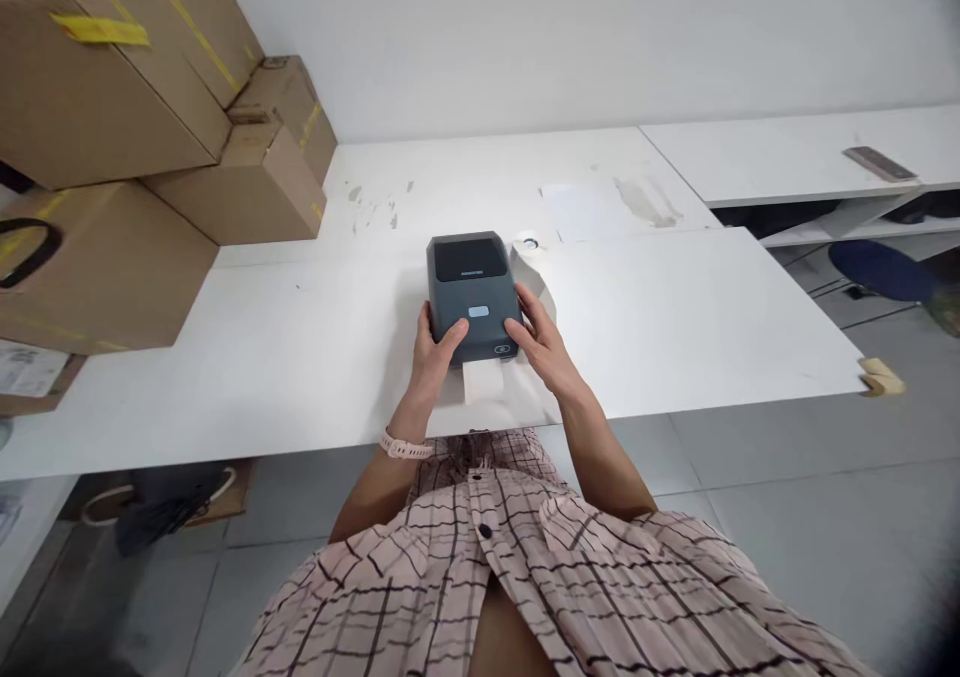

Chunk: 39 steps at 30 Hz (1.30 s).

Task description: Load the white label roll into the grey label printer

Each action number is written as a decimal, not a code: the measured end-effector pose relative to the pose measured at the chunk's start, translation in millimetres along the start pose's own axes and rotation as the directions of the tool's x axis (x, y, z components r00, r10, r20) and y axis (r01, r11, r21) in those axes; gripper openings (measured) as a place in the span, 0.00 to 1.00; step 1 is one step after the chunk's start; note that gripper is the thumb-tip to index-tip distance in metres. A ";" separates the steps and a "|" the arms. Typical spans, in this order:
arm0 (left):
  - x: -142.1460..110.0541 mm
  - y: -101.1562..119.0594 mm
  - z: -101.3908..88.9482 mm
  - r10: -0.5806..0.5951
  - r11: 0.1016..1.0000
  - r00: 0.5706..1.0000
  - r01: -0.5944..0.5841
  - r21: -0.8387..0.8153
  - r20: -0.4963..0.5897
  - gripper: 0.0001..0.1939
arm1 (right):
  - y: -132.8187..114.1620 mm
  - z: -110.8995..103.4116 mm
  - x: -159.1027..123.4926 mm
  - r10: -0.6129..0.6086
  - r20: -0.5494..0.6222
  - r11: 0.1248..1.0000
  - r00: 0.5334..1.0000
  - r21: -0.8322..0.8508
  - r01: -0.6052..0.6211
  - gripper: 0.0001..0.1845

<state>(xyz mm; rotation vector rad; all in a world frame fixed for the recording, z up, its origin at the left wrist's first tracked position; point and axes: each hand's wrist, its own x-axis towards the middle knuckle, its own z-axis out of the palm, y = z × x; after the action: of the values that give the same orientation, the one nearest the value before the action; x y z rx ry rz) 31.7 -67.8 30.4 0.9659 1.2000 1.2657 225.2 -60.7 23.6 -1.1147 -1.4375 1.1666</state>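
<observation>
A dark grey label printer (469,302) with a black window on its top is at the middle of the white table (667,317). My left hand (435,352) grips its left side, thumb on the top face and fingers down the side. On the opposite side my right hand (544,342) holds it the same way. A white label strip (482,382) sticks out of the printer's front, toward me. Behind its right rear corner lies a roll of white labels (529,247), with a strip curving along the printer's side. The printer's underside is hidden.
Cardboard boxes (172,197) are piled on the left of the table. A white paper sheet (576,212) lies toward the back. At the right stand a blue round stool (881,269) and a shelf unit (825,157). The table's right corner carries a tan guard (882,377).
</observation>
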 end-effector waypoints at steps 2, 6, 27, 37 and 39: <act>1.0 -2.9 -0.4 0.017 1.000 1.000 -0.017 -0.004 -0.005 0.44 | 4.0 3.2 0.9 0.033 -0.015 0.997 0.999 0.072 -0.032 0.41; 8.3 -5.1 0.6 0.097 0.995 0.995 -0.097 0.021 -0.028 0.42 | 15.9 12.7 4.1 0.060 -0.076 0.981 0.995 0.188 -0.044 0.47; -64.2 -14.5 1.4 -0.232 0.958 0.962 0.200 0.207 0.143 0.25 | 16.6 21.2 3.3 -0.296 -0.273 0.914 0.915 -0.361 0.187 0.32; -40.2 -10.3 -31.3 0.234 0.929 0.951 -0.156 0.336 -0.204 0.27 | -33.1 31.2 4.2 -0.567 0.236 0.349 0.789 -0.800 0.489 0.20; -32.9 -9.2 -23.6 0.218 0.937 0.964 -0.163 0.309 -0.152 0.31 | -31.3 31.7 1.1 -0.546 0.242 0.376 0.802 -0.785 0.493 0.16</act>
<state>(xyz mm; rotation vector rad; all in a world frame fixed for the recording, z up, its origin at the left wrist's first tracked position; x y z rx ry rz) 12.7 -103.5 21.4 1.2272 1.4988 1.3776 191.2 -67.9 51.4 -1.1027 -2.1691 -0.0963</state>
